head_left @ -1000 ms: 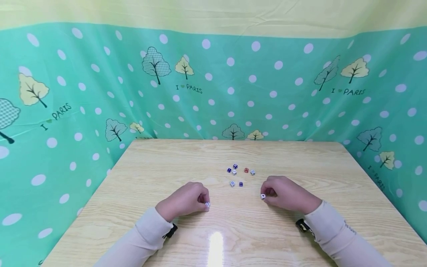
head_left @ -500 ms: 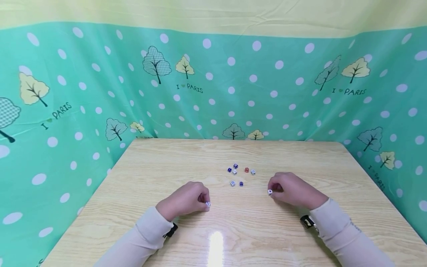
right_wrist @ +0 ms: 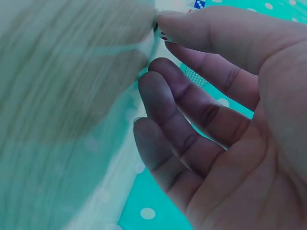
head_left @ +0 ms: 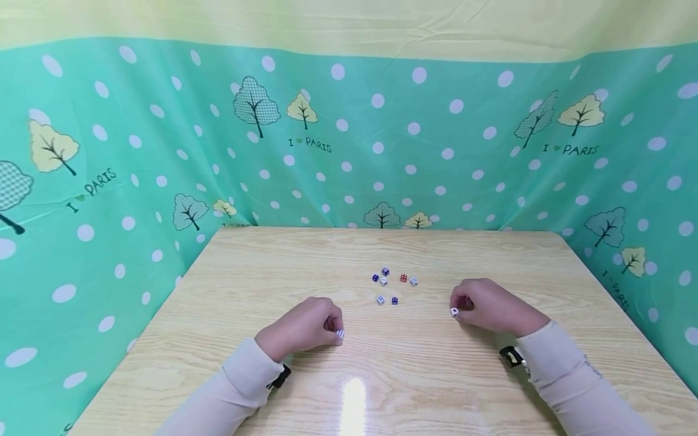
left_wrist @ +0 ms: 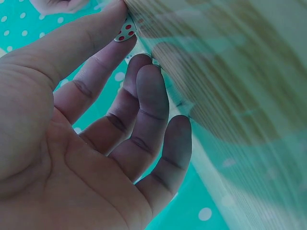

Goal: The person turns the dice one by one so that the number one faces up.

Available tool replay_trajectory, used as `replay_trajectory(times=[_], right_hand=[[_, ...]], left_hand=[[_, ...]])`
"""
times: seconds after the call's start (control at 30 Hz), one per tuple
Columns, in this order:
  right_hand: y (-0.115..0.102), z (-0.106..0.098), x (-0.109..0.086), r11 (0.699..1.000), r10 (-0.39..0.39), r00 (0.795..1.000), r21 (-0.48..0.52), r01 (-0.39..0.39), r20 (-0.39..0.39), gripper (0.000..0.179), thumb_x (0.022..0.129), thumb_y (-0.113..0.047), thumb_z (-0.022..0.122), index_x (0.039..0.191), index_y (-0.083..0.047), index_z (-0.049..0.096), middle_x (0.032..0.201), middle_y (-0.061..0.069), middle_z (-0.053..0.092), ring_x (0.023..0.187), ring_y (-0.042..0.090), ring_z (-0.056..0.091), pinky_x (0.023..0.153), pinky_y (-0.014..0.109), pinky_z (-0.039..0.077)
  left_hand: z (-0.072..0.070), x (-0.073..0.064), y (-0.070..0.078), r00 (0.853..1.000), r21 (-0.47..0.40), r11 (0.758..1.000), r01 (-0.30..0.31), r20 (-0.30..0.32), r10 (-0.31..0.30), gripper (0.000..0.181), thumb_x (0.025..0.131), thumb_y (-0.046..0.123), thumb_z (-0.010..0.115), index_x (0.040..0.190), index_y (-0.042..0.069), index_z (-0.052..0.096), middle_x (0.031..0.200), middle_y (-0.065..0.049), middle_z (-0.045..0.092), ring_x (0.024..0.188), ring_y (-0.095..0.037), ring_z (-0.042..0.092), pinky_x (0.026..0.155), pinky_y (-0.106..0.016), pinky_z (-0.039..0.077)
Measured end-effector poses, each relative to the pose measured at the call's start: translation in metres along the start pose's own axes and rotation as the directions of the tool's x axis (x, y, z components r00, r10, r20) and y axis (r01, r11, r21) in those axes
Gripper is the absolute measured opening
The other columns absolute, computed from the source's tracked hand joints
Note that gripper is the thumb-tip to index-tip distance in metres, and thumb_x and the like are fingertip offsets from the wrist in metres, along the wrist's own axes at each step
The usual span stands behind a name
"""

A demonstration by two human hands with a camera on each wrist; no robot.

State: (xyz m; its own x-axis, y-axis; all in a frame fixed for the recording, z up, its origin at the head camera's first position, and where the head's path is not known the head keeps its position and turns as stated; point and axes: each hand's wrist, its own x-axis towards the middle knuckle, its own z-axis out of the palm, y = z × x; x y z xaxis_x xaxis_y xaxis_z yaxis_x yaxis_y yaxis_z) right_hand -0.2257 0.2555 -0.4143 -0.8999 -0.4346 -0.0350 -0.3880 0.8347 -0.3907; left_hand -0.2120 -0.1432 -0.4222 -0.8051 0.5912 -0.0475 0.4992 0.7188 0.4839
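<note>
My left hand (head_left: pixel 304 326) pinches a white die (head_left: pixel 340 333) between thumb and index finger, low over the table. In the left wrist view that die (left_wrist: pixel 125 30) shows red dots, and the other fingers curve loosely. Farther right, my right hand (head_left: pixel 488 307) pinches another white die (head_left: pixel 454 312); the right wrist view shows only a sliver of it behind the thumb. Between and beyond the hands lie a red die (head_left: pixel 403 278), a blue die (head_left: pixel 395 300) with two more blue ones behind, and white dice such as the front white die (head_left: pixel 380 300).
A pale wooden table (head_left: pixel 262 260) spreads under both hands, with a bright light reflection near its front. Green dotted cloth (head_left: pixel 349 145) with printed trees hangs behind and along both sides. Each wrist wears a black strap (head_left: pixel 511 356).
My right hand has moved right and slightly away from me, carrying its white die. My left hand and the loose dice stay where they were.
</note>
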Motion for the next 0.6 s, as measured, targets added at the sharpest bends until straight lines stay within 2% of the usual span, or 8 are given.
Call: replay_trajectory(times=[0.23, 0.6], right_hand=[[0.005, -0.007, -0.004, 1.0, 0.013, 0.999, 0.026, -0.014, 0.04, 0.015, 0.087, -0.009, 0.08, 0.084, -0.021, 0.07, 0.083, -0.008, 0.064, 0.078, 0.009, 0.056, 0.07, 0.027, 0.05], [0.013, -0.016, -0.01, 0.995, 0.089, 0.991, 0.034, -0.093, 0.099, 0.017, 0.087, -0.008, 0.08, 0.081, -0.02, 0.069, 0.081, -0.006, 0.063, 0.078, 0.014, 0.055, 0.069, 0.03, 0.048]], left_hand=[[0.0, 0.0, 0.0, 1.0, 0.001, 1.0, -0.003, -0.002, 0.003, 0.02, 0.085, 0.019, 0.086, 0.075, 0.026, 0.07, 0.073, 0.014, 0.06, 0.07, -0.003, 0.053, 0.066, -0.023, 0.048], [0.0, 0.0, 0.001, 1.0, -0.003, 1.0, -0.008, -0.006, 0.008, 0.021, 0.084, 0.017, 0.087, 0.075, 0.025, 0.07, 0.074, 0.014, 0.06, 0.071, -0.004, 0.053, 0.066, -0.023, 0.048]])
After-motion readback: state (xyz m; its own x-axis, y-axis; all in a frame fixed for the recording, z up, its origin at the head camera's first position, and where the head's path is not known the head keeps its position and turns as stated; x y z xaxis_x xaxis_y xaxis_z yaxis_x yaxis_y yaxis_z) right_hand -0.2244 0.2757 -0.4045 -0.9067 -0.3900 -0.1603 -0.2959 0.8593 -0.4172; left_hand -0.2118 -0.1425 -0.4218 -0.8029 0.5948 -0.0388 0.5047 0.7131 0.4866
